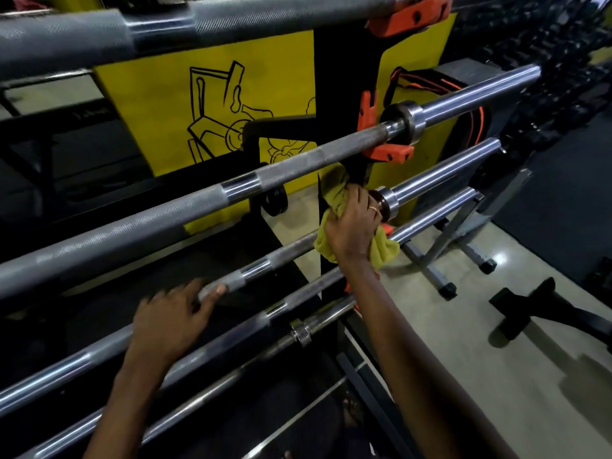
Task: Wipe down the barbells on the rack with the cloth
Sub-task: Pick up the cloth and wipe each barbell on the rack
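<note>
Top barbell (99, 38): runs across the upper edge of the view, knurled grey, blurred at the left.
Second barbell (165, 213): slants up to the right, its shaft lying in an orange cradle (387, 153) on the rack upright (344, 77).
Left hand (169, 326): back toward the camera, fingers curled over the third barbell (258, 269), thumb tip on the knurled stretch just left of a smooth ring. The hand is blurred, but the hold looks loose.
Third barbell: on the rack below the second one, slanting the same way from the lower left up to the upright.
Fourth barbell (231, 329): just below and parallel, passing under the left wrist.
Yellow panel (159, 104): behind the bars, with a black line drawing.
Cloth (385, 251): yellow, bunched around the third barbell where it meets the upright; folds stick out above and below the hand.
Right hand (352, 226): closed firmly around the cloth and the bar within it, a ring (373, 208) on one finger, knuckles just beside the collar (389, 198).
Sleeve (443, 172): the third barbell's polished end, running on up to the right past the collar.
Bench frame (440, 256): grey metal legs on the pale floor (496, 376), right of the rack.
</note>
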